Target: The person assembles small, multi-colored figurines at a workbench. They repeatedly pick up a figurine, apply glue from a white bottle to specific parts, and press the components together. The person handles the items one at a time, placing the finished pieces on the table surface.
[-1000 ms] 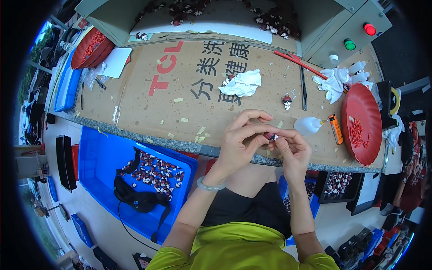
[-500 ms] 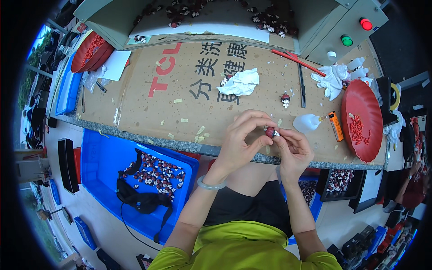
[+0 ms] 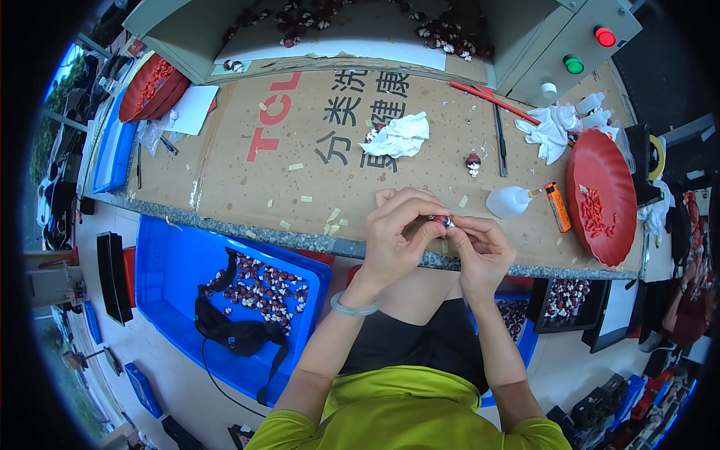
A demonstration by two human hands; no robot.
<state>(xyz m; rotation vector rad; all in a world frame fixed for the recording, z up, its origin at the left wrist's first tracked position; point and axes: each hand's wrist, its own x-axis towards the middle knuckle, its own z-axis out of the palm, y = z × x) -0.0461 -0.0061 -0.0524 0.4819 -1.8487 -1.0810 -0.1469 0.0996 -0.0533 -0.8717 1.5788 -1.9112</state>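
Between both hands, over the front edge of the bench, is a small dark-red and white figurine [image 3: 442, 221], partly covered by fingers. My left hand [image 3: 401, 234] pinches it from the left with thumb and forefinger. From the right, the thumb and fingers of my right hand [image 3: 481, 247] close on its other end. Another such figurine [image 3: 472, 164] stands upright on the cardboard beyond my right hand. Near it lie a white squeeze bottle [image 3: 510, 202] and an orange tube-shaped item [image 3: 557, 207]. A crumpled white cloth [image 3: 401, 136] lies beyond my left hand.
A red scalloped bowl [image 3: 626, 180] with small red pieces stands at right. Behind the cardboard [image 3: 240, 180] is a grey metal cabinet [image 3: 525, 52] with figurines inside. A blue bin [image 3: 161, 262] below left holds many figurines and a black strap. Stacked red bowls [image 3: 176, 90] stand far left.
The figurine has turned between my fingers and shifted slightly left. My right hand has also moved a little left. The other things on the bench stay in place.
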